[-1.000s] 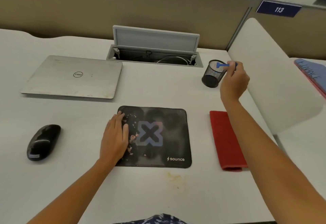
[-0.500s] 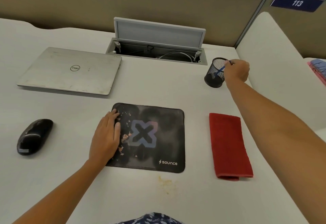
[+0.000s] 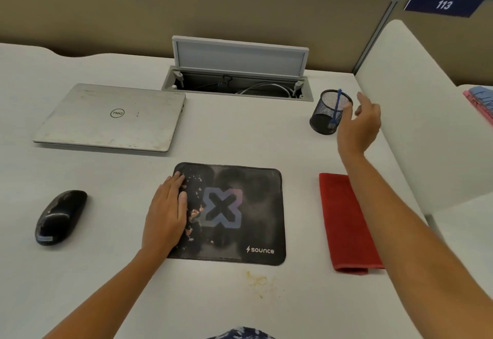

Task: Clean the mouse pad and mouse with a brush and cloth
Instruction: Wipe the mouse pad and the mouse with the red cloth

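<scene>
- Since the earlier frames, the right hand has released the blue brush, which now stands tilted inside the black mesh cup, and the hand has drawn back beside the rim.
- Hidden: the brush's lower end blurs behind the mesh. The right forearm covers part of the red cloth, and the left palm covers the pad's left border.
- Mouse pad: black, with a purple X and "sounce" lettering; pale crumbs and an orange-brown smear lie just beside the left fingers.
- Mouse: black and glossy, well apart to the left of the left fingers.
- Left hand: fingers straight and together, pressed flat on the pad.
- Right fingers: loosely spread, holding nothing. Whether the thumb tip touches the cup cannot be told.
</scene>
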Motion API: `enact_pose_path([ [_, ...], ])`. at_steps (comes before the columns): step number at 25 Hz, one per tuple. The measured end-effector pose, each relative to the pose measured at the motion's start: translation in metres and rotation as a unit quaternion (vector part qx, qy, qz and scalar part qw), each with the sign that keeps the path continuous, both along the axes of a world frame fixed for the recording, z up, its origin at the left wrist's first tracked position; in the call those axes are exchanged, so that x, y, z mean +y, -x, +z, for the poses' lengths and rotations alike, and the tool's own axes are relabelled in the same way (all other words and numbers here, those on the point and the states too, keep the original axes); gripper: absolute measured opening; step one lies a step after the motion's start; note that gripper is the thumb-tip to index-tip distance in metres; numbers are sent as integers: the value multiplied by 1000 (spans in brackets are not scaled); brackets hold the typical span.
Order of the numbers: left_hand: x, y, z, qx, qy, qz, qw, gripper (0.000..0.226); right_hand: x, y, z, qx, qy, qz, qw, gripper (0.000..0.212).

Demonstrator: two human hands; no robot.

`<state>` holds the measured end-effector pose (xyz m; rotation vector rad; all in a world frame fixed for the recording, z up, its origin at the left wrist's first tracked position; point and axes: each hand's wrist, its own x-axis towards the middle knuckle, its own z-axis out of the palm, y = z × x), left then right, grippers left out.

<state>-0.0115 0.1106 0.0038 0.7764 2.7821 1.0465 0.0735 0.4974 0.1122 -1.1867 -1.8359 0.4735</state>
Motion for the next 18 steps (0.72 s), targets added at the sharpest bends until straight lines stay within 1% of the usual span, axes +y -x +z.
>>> enact_pose_path([
  [2,0,0,-1,-2,-2,1,1000,56,-34,-19,-15,4,-40,30,999,34],
  [4,-1,0,-1,-6,-2,-1,1000,56,-65,-38,-29,-17,-66,54,996,33],
  [6,-2,0,0,-12,-2,-8,1000,57,-89,-60,-41,-60,-60,56,995,36],
  [8,-1,1,1,-12,3,-12,1000,55,-106,-83,-51,-140,-44,25,989,42],
  [10,1,3,3,-10,15,-6,1000,52,-119,-103,-61,-224,-12,-16,974,47],
  [11,1,5,4,-10,19,-3,1000,52,-123,-112,-65,-247,11,-29,969,49],
  [15,-5,19,13,23,26,-30,999,56,-128,-132,-74,-298,124,-56,945,56],
  [18,-17,29,10,50,65,-50,995,59,-122,-133,-70,-316,190,-82,926,61],
])
